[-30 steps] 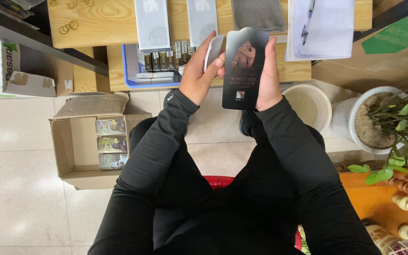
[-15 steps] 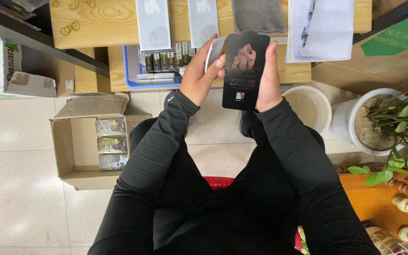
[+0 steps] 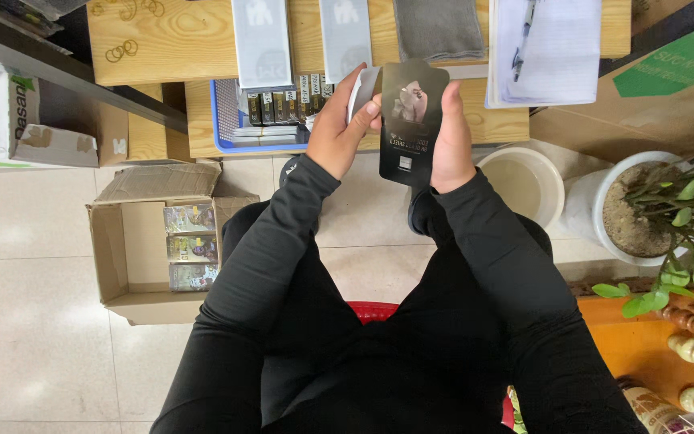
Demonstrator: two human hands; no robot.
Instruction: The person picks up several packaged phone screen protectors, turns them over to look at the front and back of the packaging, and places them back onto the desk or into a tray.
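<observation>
Single head-worn view, looking steeply down from above the seated person. It faced forward over the lap toward a low wooden table (image 3: 162, 40) at the frame's top. Hands sat close, mid-frame; tiled floor (image 3: 26, 321) lay farther below. No second view.

A cardboard box (image 3: 134, 249) is sitting open on the floor, a potted plant (image 3: 668, 201) standing beside a white bucket (image 3: 524, 181).

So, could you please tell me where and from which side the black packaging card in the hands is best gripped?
By its long side edges, probably. The black packaging card is flat, thin and held upright, so pinch across its width from the right, as the right hand does, leaving the left hand free for the white strip.
</observation>
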